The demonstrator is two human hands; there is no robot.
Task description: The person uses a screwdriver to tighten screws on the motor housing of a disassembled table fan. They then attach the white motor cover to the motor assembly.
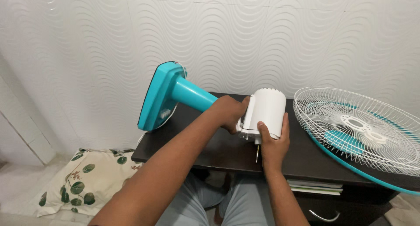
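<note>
Two bare hands at work on a dismantled table fan, seen from above. Nearest, grey-trousered knees below the front edge of a dark table (218, 153). Right hand (274, 140) wrapped around the white motor housing (264, 112), thumb across its near face, fingers curled behind its right side, grip firm. Left hand (229, 113) closed around the joint where the housing meets the teal stand neck (192, 94), fingers tucked tight, tips hidden. Thin metal shaft (257, 153) protruding from the housing's lower end, pointing down toward the camera wearer. Fan body lying on its side over the table: long axis running from right to upper left, motor end at centre, teal base (157, 97) raised off the surface at the far left, its flat underside turned left. To the right, resting on the table and overhanging its edge, a white wire grille (350, 121) with teal blades beneath. Down left on the floor, a leaf-printed cushion (83, 182). Behind everything, a white wall (262, 37) with a wavy relief pattern.
</note>
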